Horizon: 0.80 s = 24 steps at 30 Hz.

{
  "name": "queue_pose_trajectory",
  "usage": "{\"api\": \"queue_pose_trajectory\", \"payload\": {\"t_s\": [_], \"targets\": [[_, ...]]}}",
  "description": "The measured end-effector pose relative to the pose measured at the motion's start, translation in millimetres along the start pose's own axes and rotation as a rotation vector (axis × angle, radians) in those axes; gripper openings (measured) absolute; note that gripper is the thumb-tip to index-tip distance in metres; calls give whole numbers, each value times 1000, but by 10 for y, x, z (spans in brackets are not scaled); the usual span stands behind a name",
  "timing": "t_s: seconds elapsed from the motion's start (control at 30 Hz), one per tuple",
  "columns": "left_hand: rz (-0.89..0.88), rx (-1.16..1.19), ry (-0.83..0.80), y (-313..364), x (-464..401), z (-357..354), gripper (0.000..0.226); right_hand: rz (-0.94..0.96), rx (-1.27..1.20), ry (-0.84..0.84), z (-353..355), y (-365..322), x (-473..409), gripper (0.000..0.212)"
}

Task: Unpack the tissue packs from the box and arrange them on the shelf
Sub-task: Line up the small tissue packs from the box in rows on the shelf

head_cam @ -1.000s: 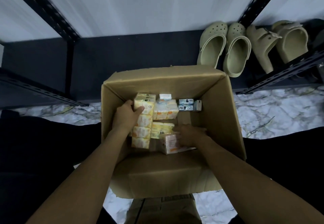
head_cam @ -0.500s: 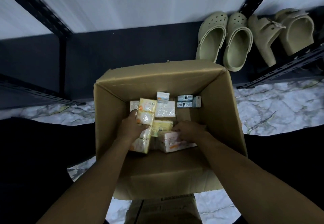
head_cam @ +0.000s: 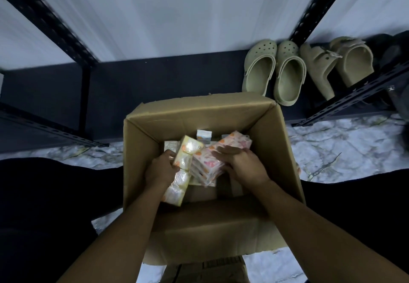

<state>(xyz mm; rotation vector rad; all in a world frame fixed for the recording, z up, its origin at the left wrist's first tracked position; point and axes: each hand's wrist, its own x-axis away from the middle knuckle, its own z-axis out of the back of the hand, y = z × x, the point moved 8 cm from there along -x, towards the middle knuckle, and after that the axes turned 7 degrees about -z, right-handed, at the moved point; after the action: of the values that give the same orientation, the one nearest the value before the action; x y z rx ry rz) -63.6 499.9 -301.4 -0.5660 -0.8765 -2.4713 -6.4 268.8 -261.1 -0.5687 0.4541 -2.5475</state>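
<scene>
An open cardboard box [head_cam: 281,149] stands on the floor in front of me, before a low dark shelf [head_cam: 166,78]. Inside it, my left hand [head_cam: 160,170] grips a long yellow strip of tissue packs [head_cam: 183,165], tilted up out of the box. My right hand [head_cam: 241,165] holds a pink and white bundle of tissue packs [head_cam: 223,149], raised off the box bottom, with the fingers laid over its top. More small packs [head_cam: 204,135] lie at the far end of the box, partly hidden.
Two pairs of olive clogs and sandals [head_cam: 274,72] stand on the shelf at the right. Black perforated shelf posts [head_cam: 51,23] rise at left and right. The floor [head_cam: 345,149] is marbled white. My dark-clad knees flank the box.
Both hands have lifted their packs: the yellow strip is tilted upward and the pink bundle has risen from the box bottom toward the middle. The camera moved closer to the box.
</scene>
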Motion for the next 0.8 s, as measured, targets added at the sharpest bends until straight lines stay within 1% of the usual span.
{"api": "queue_pose_trajectory", "payload": {"t_s": [0.07, 0.27, 0.43, 0.6, 0.67, 0.8], "targets": [[-22, -8, 20, 65, 37, 115, 30, 5, -14, 57, 117, -28, 46, 53], [-121, 87, 102, 311, 272, 521, 33, -21, -68, 214, 483, -128, 327, 52], [-242, 116, 116, 597, 536, 906, 36, -52, -139, 417, 958, -259, 670, 53], [-437, 132, 160, 945, 880, 1449, 28, 29, -165, 604, 1541, -511, 1000, 55], [-522, 156, 178, 1114, 1038, 1715, 30, 67, -140, 680, 1764, -625, 1137, 56], [-650, 160, 241, 1482, 1398, 2233, 27, 143, -92, 818, 2240, -851, 1442, 56]]}}
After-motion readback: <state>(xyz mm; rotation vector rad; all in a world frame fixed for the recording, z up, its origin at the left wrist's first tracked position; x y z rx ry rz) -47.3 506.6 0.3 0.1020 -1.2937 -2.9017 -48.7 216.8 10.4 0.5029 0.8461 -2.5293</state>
